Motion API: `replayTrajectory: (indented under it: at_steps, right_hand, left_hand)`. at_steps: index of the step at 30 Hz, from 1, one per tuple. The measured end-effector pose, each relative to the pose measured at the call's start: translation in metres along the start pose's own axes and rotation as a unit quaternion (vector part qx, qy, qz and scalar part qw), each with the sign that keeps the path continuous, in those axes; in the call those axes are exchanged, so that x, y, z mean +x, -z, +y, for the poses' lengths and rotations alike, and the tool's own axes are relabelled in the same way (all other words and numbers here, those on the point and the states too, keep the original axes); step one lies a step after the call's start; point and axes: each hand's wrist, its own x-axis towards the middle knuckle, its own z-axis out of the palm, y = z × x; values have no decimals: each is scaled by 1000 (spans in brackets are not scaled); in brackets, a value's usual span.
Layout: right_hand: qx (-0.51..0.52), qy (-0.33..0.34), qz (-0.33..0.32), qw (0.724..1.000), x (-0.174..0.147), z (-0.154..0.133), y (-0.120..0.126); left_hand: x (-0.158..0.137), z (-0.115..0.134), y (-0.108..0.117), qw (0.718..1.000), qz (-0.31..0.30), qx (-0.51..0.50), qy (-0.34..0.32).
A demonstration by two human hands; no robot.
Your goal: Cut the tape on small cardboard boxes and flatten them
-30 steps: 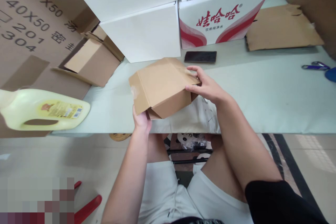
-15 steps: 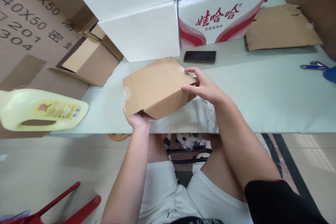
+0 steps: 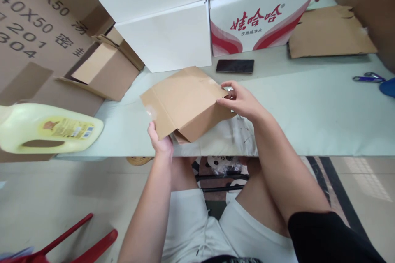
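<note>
Grip is two-handed on the small carton (image 3: 188, 100): the left hand (image 3: 161, 141) grasps the flap at its near left corner, thumb at the edge, while the right hand (image 3: 236, 98) grasps the opposite end, fingers curled about the edge. The carton is tilted over the front of the surface (image 3: 308, 123), before the person; whether it touches down, I cannot tell. Just beyond the right hand lies a phone (image 3: 235, 66), near the foot of a red-and-white box (image 3: 256, 26). A white box (image 3: 173, 41) stands behind the carton. Well to the left lies a jug (image 3: 69, 127), below an open box (image 3: 109, 72).
</note>
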Motion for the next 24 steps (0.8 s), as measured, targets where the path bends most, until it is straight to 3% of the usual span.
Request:
replayTrajectory:
  at_steps: [4, 7, 16, 20, 24]
  right_hand:
    - [-10, 3, 18, 1000, 2, 4, 0]
    - [-18, 4, 44, 999, 4, 5, 1]
    - [72, 1, -22, 997, -5, 2, 5]
    - [104, 38, -27, 993, -4, 2, 3]
    - [139, 11, -11, 990, -1, 2, 0]
  left_hand:
    - [5, -4, 11, 997, 44, 60, 7]
    - [9, -7, 18, 994, 41, 101, 8]
    - [8, -4, 18, 996, 33, 59, 61]
    - [6, -2, 18, 993, 28, 87, 74]
    - [11, -4, 21, 994, 37, 69, 78]
